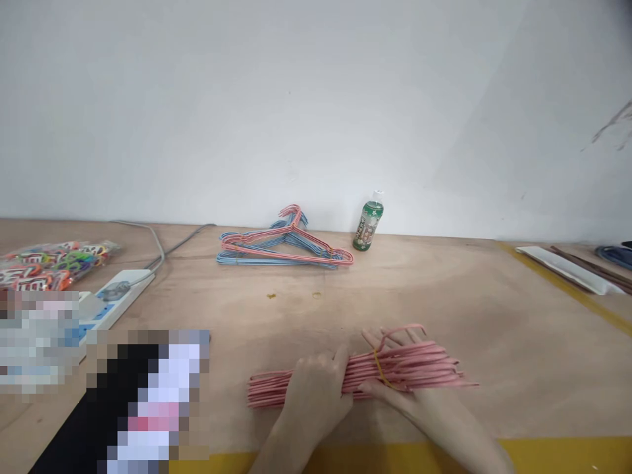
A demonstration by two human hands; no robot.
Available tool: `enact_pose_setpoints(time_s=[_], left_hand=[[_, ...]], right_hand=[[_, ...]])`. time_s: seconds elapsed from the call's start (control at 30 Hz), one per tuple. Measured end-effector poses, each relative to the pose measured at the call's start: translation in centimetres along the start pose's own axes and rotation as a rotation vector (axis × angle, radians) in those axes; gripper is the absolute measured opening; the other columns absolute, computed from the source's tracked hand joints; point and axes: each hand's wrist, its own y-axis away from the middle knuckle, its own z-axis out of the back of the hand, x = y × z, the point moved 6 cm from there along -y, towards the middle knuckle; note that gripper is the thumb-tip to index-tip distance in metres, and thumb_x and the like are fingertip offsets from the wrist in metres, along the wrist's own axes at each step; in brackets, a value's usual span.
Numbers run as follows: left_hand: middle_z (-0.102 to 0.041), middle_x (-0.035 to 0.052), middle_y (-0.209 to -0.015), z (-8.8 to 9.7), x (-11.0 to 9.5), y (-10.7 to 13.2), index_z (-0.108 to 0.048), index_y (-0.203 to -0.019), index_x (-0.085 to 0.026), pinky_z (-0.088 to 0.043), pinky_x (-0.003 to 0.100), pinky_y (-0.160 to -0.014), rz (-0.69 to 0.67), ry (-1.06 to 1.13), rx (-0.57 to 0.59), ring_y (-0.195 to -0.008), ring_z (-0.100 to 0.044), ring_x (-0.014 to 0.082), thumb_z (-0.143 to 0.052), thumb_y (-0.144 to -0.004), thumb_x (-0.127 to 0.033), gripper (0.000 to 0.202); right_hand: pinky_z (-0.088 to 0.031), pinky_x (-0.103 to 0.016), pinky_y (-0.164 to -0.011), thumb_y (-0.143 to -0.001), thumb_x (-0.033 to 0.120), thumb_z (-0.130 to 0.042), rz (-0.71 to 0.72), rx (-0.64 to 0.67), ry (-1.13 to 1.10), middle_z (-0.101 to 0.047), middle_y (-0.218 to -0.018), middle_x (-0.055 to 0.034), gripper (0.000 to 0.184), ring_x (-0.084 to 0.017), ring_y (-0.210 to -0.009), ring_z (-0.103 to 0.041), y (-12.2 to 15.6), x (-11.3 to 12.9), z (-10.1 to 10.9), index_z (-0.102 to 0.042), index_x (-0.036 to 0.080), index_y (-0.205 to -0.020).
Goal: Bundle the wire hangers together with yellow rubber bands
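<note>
- The yellow rubber band [379,368] is sitting near one end of the bundle of pink hangers [424,365], which is lying at the near edge of the table [494,316]. If the band is slipping or snapping, the loose wires could be fanning apart.
- The left hand [316,388] is reaching forward, palm down, closing over the bundle's middle.
- The right hand [419,401] is coming in from the side, gripping the bundle at the band.

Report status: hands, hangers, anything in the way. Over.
Left hand clamped over pink hanger bundle. Right hand gripping it at the yellow rubber band. Nothing in the way; loose hangers, bottle far back.
</note>
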Motion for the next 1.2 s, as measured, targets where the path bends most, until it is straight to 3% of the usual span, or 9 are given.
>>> enact_pose_setpoints(time_s=[0.13, 0.3, 0.4, 0.53, 0.63, 0.8, 0.9, 1.0, 1.2], left_hand=[[-0.070, 0.0055, -0.087, 0.0, 0.0, 0.0, -0.056, -0.094, -0.022, -0.042, 0.029, -0.063, 0.012, 0.011, 0.013, -0.080, -0.065, 0.0245, -0.049, -0.068, -0.017, 0.028], [-0.070, 0.0068, -0.087, 0.1, 0.0, -0.1, -0.055, -0.097, -0.022, -0.043, 0.033, -0.062, 0.011, 0.003, 0.000, -0.078, -0.066, 0.0272, -0.046, -0.066, -0.016, 0.032], [-0.070, 0.0073, -0.087, 0.0, 0.0, -0.2, -0.055, -0.094, -0.022, -0.044, 0.033, -0.061, 0.006, 0.000, -0.009, -0.078, -0.066, 0.0282, -0.045, -0.064, -0.015, 0.033], [-0.070, 0.0067, -0.086, -0.1, -0.1, 0.0, -0.056, -0.092, -0.022, -0.044, 0.033, -0.061, -0.005, 0.010, -0.012, -0.078, -0.066, 0.0277, -0.046, -0.063, -0.017, 0.031], [-0.070, 0.0062, -0.084, 0.0, -0.1, 0.0, -0.056, -0.095, -0.023, -0.045, 0.034, -0.062, -0.001, 0.014, -0.029, -0.078, -0.067, 0.0286, -0.046, -0.064, -0.017, 0.033], [-0.070, 0.0078, -0.085, 0.0, -0.2, -0.1, -0.056, -0.096, -0.022, -0.045, 0.035, -0.061, 0.004, -0.014, -0.015, -0.078, -0.067, 0.0301, -0.044, -0.064, -0.016, 0.034], [-0.070, 0.0079, -0.085, 0.0, -0.2, 0.0, -0.056, -0.094, -0.021, -0.045, 0.036, -0.060, 0.000, -0.016, -0.019, -0.077, -0.067, 0.0305, -0.044, -0.063, -0.016, 0.034], [-0.070, 0.0074, -0.083, 0.0, -0.3, 0.1, -0.056, -0.093, -0.022, -0.045, 0.035, -0.060, -0.009, -0.002, -0.027, -0.076, -0.067, 0.0303, -0.044, -0.064, -0.016, 0.032], [-0.070, 0.0089, -0.083, 0.1, -0.2, -0.1, -0.056, -0.095, -0.022, -0.045, 0.036, -0.060, 0.014, -0.021, -0.036, -0.077, -0.067, 0.0315, -0.043, -0.065, -0.015, 0.034]], right_hand=[[-0.050, -0.045, -0.095, -0.077, 0.042, -0.069, 0.049, 0.015, -0.035, -0.065, -0.119, -0.0041, 0.038, -0.027, -0.112, -0.059, 1.1, 0.2, 0.9, -0.065, 0.030, -0.113], [-0.050, -0.043, -0.095, -0.086, 0.043, -0.060, -0.004, -0.001, -0.156, -0.069, -0.108, -0.0073, 0.023, -0.026, -0.108, -0.061, 1.3, -1.0, 0.0, -0.070, 0.023, -0.092], [-0.050, -0.048, -0.094, -0.083, 0.044, -0.063, 0.009, 0.014, -0.084, -0.068, -0.112, -0.0080, 0.030, -0.030, -0.110, -0.060, 0.8, -1.4, -0.7, -0.068, 0.023, -0.103], [-0.046, -0.052, -0.100, -0.075, 0.042, -0.071, 0.080, 0.016, -0.006, -0.063, -0.124, -0.0040, 0.045, -0.032, -0.115, -0.057, 0.7, -1.1, 0.5, -0.064, 0.030, -0.118], [-0.051, -0.047, -0.094, -0.079, 0.045, -0.067, 0.035, 0.066, -0.054, -0.067, -0.117, -0.0045, 0.037, -0.029, -0.109, -0.061, 1.0, -1.2, 0.9, -0.067, 0.028, -0.111], [-0.054, -0.045, -0.088, -0.080, 0.049, -0.065, -0.032, -0.004, -0.039, -0.072, -0.101, -0.0052, 0.030, -0.028, -0.099, -0.066, 0.9, -1.5, 0.2, -0.072, 0.025, -0.096], [-0.049, -0.047, -0.096, -0.077, 0.047, -0.068, 0.092, -0.044, 0.057, -0.069, -0.113, -0.0046, 0.038, -0.030, -0.110, -0.060, 0.8, -0.9, 0.6, -0.069, 0.028, -0.110], [-0.044, -0.046, -0.104, -0.077, 0.045, -0.068, 0.126, 0.029, 0.028, -0.057, -0.132, -0.0051, 0.055, -0.029, -0.124, -0.051, 1.0, -0.8, 1.0, -0.057, 0.028, -0.128], [-0.049, -0.042, -0.098, -0.083, 0.042, -0.063, 0.022, 0.036, -0.072, -0.066, -0.117, -0.0068, 0.034, -0.026, -0.113, -0.059, 0.7, -1.1, 0.4, -0.066, 0.025, -0.112]])
